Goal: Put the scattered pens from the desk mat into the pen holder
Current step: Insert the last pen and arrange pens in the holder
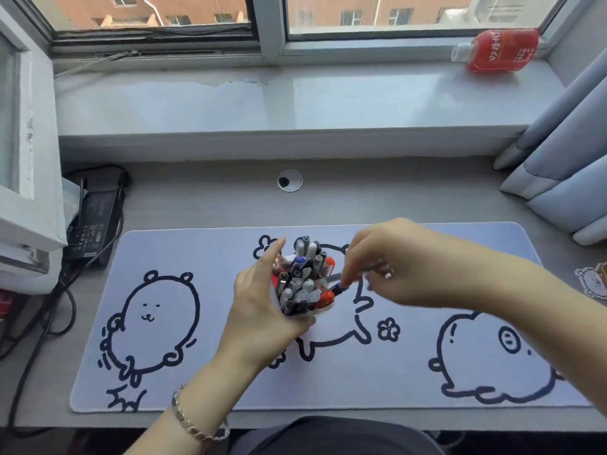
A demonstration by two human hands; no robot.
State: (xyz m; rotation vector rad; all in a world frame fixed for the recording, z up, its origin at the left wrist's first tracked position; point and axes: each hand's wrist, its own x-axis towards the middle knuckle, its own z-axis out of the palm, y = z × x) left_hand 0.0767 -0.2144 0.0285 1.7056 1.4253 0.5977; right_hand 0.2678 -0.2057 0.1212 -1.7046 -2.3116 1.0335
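A white pen holder [323, 311] packed with several pens [303, 274] stands at the middle of the pale desk mat [213, 382] with cartoon drawings. My left hand [259, 310] wraps around the holder's left side and grips it. My right hand [397, 261] hovers just right of the holder's rim, fingers pinched on a dark pen [341, 285] whose lower end touches the pens at the rim. No loose pens show on the mat.
A black power adapter [93, 224] with cables lies left of the mat. A red bottle [499, 50] lies on the windowsill. Curtains [565, 159] hang at the right. A cable grommet [289, 180] sits behind the mat.
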